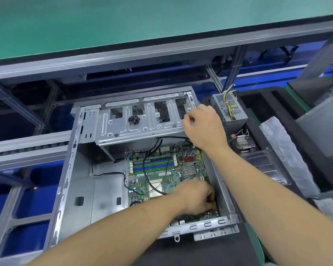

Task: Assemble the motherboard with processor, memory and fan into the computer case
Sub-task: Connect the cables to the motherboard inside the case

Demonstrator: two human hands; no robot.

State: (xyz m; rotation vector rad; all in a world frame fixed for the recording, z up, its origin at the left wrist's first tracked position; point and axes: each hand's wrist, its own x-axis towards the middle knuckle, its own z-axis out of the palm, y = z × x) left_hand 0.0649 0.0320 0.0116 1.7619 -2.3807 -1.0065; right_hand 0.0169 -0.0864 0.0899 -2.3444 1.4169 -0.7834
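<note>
A grey power supply [228, 109] with yellow and black wires stands on black foam [261, 104] to the right. Crinkled bubble wrap [284, 150] lies nearer along that foam. A green-topped conveyor [123, 22] runs across the far side, blue bins [37, 196] below left.

Green motherboard [161, 169] with blue and green memory slots [153, 166] inside grey case [75, 189].

Matt grey sheet-metal case [79, 181], glossy green motherboard [161, 175], crinkled translucent plastic wrap [283, 150].
</note>
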